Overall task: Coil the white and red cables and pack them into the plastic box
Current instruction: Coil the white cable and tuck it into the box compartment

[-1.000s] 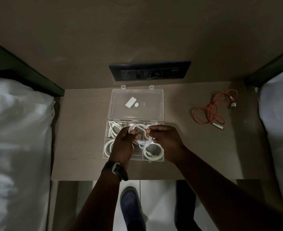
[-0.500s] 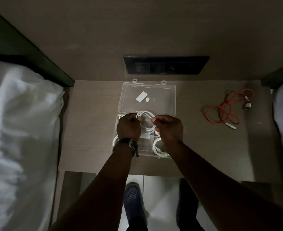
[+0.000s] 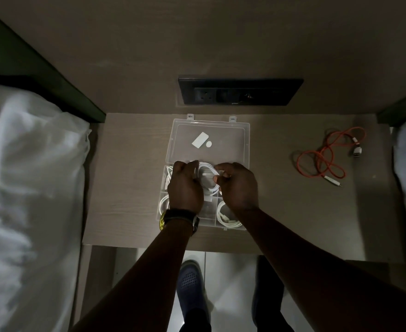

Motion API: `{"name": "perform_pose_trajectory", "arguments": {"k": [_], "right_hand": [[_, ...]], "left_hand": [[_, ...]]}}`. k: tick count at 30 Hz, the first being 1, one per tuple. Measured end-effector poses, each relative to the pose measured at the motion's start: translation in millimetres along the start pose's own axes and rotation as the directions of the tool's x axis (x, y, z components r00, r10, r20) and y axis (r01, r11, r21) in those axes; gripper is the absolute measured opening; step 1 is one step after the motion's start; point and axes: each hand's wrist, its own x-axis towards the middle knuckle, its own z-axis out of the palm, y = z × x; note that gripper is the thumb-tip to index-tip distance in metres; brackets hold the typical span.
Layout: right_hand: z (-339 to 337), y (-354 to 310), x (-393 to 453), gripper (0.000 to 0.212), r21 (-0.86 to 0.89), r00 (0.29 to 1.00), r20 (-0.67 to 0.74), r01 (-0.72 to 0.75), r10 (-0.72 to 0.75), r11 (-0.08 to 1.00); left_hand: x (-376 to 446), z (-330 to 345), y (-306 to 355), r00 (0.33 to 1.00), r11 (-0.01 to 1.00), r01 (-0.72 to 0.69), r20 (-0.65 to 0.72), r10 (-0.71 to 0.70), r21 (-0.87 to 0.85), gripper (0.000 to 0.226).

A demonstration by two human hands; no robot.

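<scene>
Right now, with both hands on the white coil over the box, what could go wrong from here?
1. The white cable, held between the left hand and right hand, may spring open when released, spilling over the dividers of the plastic box.
2. Neighbouring compartments already hold coils; pushing this one in could dislodge them.
3. The red cable lies loosely tangled on the table, so it may knot when picked up.

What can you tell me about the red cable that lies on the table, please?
The thin red-orange cable lies loose on the brown wood-grain table, to the right of the clear plastic box and apart from it. It is not coiled neatly: its loops cross one another. A pale plug sits at each end, one at the far right, one nearer the front. Neither hand touches it.
</scene>
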Motion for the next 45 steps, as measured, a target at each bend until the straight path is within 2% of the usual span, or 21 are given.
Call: {"name": "perform_pose_trajectory", "arguments": {"k": [4, 6, 8, 11, 16, 22, 26, 28, 31, 34, 37, 39, 42, 45], "right_hand": [[-1.0, -1.8, 1.4, 0.019, 0.08, 0.997, 0.034, -0.078, 0.075, 0.994], [-2.0, -1.0, 2.0, 0.018, 0.047, 0.998, 0.039, -0.044, 0.042, 0.998], [-2.9, -1.1, 2.0, 0.019, -0.028, 0.998, 0.051, 0.021, -0.02, 0.999], [-1.9, -2.5, 1.3, 0.021, -0.112, 0.992, 0.098, 0.086, -0.075, 0.99], [-1.5, -2.3, 1.0, 0.021, -0.152, 0.99, 0.122, 0.084, -0.065, 0.985], [-3.3, -7.6, 8.2, 0.019, -0.257, 0.968, 0.233, 0.154, -0.093, 0.954], [-5.1, -16.8, 14.8, 0.019, -0.427, 0.927, 0.343, 0.296, -0.15, 0.855], [-3.2, -25.3, 16.2, 0.021, -0.487, 0.922, 0.361, 0.313, -0.139, 0.815], [-2.3, -31.0, 15.5, 0.025, -0.515, 0.928, 0.352, 0.301, -0.123, 0.802], [-8.2, -25.5, 9.6, 0.024, -0.572, 0.886, 0.439, 0.401, -0.146, 0.715], [-11.8, -18.8, -2.6, 0.048, -0.564, 0.841, 0.532, 0.438, -0.098, 0.7], [-10.6, -18.4, -10.5, 0.056, -0.574, 0.84, 0.532, 0.451, -0.107, 0.684], [-10.4, -22.0, -11.3, 0.039, -0.586, 0.862, 0.478, 0.457, -0.169, 0.67], [-6.9, -29.4, -12.1, 0.028, -0.588, 0.855, 0.482, 0.477, -0.192, 0.653]], "left_hand": [[5.5, -11.7, -5.7, 0.975, 0.997, -0.055, 0.217, 0.043, 0.051, 0.057], [5.4, -17.6, -8.7, 0.938, 0.993, -0.089, 0.342, 0.058, 0.076, 0.078], [2.9, -20.3, -11.3, 0.919, 0.991, -0.114, 0.387, 0.076, 0.076, 0.092], [-2.1, -19.3, -17.4, 0.93, 0.983, -0.167, 0.343, 0.133, 0.073, 0.09], [-4.0, -14.9, -24.5, 0.95, 0.971, -0.216, 0.252, 0.183, 0.107, 0.076], [-4.8, -14.6, -30.1, 0.947, 0.962, -0.241, 0.246, 0.205, 0.126, 0.072], [-6.3, -13.9, -31.0, 0.949, 0.964, -0.238, 0.242, 0.204, 0.119, 0.079], [-6.6, -14.0, -31.5, 0.95, 0.966, -0.231, 0.24, 0.197, 0.118, 0.085], [-4.8, -15.4, -31.5, 0.955, 0.968, -0.217, 0.233, 0.185, 0.123, 0.081], [-4.8, -15.2, -31.0, 0.954, 0.97, -0.215, 0.236, 0.184, 0.111, 0.077], [-7.9, -15.3, -32.9, 0.955, 0.971, -0.219, 0.227, 0.193, 0.093, 0.076], [-8.4, -15.0, -35.6, 0.957, 0.973, -0.213, 0.222, 0.189, 0.089, 0.076], [-7.8, -13.7, -36.6, 0.955, 0.974, -0.212, 0.227, 0.189, 0.081, 0.077], [-8.7, -14.1, -36.8, 0.949, 0.967, -0.232, 0.24, 0.202, 0.103, 0.077]]}}
